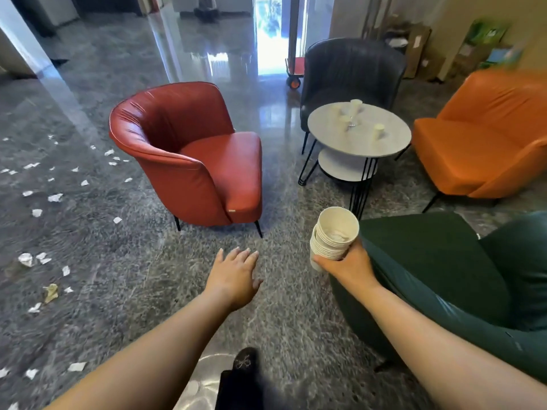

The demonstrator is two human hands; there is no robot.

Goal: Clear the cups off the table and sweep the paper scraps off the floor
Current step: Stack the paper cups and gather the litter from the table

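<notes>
Gripping the nested stack of cups (333,236) by its lower part, the right hand (346,266) holds it tilted; the left hand (235,275) is released, fingers straight. Several cups (378,132) remain on the tabletop (393,143), well apart. Paper scraps (55,197) litter the floor (148,276). Risk: adding cups one-handed may topple the tilted stack.

Both forearms are bare from wrist to the frame's lower edge, with no sleeve, watch or ring showing on the left hand (235,276) or the right hand (349,266). Below, a black trouser leg (233,390) ends in a black shoe with a pale bow-shaped ornament (245,361).
</notes>
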